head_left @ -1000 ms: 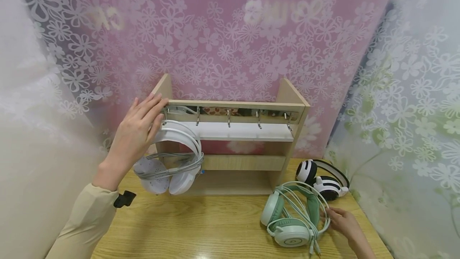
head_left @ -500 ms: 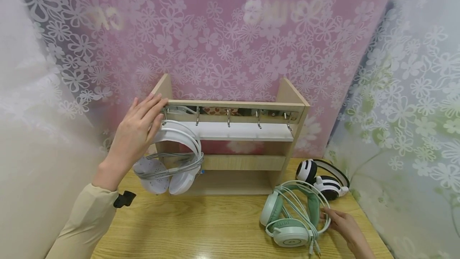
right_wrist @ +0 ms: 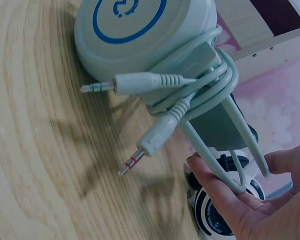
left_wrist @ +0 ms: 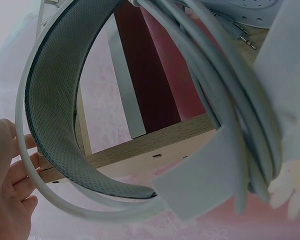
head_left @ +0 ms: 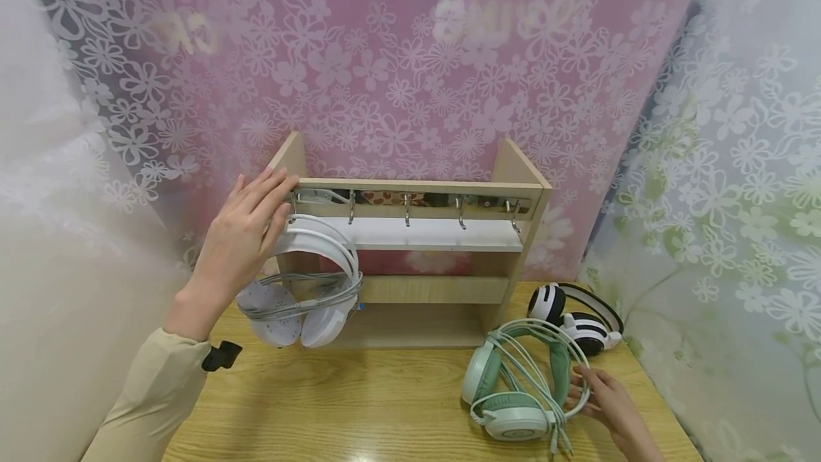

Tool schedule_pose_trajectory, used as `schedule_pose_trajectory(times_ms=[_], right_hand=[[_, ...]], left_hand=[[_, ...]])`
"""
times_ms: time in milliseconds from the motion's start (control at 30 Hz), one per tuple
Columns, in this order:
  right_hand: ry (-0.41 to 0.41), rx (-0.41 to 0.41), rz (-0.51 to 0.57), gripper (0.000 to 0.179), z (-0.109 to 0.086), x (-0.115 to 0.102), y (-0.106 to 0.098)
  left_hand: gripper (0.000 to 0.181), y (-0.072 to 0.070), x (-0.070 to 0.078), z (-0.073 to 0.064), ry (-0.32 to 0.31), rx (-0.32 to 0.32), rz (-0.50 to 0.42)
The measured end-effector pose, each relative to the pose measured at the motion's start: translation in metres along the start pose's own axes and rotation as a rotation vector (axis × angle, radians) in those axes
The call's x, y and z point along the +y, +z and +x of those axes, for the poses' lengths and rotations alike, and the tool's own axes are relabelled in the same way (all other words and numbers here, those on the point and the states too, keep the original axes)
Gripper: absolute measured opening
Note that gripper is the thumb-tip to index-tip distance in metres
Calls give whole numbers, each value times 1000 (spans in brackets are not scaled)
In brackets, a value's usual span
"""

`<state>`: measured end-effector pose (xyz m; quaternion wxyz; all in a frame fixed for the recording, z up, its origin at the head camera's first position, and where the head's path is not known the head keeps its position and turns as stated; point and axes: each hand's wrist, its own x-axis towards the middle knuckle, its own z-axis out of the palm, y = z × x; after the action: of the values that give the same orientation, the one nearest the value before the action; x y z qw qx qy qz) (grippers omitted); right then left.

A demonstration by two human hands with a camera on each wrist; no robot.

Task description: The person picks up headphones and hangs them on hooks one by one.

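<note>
Between pinching right fingers (right_wrist: 217,192) sits the green headset's hoop (right_wrist: 196,142); left fingers (head_left: 264,192) straight, empty.

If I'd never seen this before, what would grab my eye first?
Likely the mint-green headphones at the front right, held by the right hand, with two plugs poking out. Next, the white headphones hanging at the left end of the wooden rack, beside the left hand. Behind the rack spreads a pink backdrop covered in white flowers.
</note>
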<state>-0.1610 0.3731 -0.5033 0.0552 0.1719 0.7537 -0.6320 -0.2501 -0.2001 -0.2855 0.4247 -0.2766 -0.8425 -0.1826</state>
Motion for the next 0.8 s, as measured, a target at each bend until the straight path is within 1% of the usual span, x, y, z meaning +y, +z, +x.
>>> schedule_pose_trajectory(times_ms=[167, 300, 400, 533, 800], right_hand=[[-17, -10, 2, 55, -2, 0, 2], [-7, -9, -3, 57, -2, 0, 3], [4, 0, -4, 62, -1, -1, 3], [-5, -2, -12, 70, -1, -3, 3], [-36, 20, -30, 70, -8, -8, 8]], left_hand=[[43, 0, 1, 0, -4, 2, -5], [43, 0, 1, 0, -4, 1, -8], [43, 0, 1, 0, -5, 1, -7], [42, -1, 2, 0, -6, 1, -6], [43, -1, 2, 1, -2, -3, 0]])
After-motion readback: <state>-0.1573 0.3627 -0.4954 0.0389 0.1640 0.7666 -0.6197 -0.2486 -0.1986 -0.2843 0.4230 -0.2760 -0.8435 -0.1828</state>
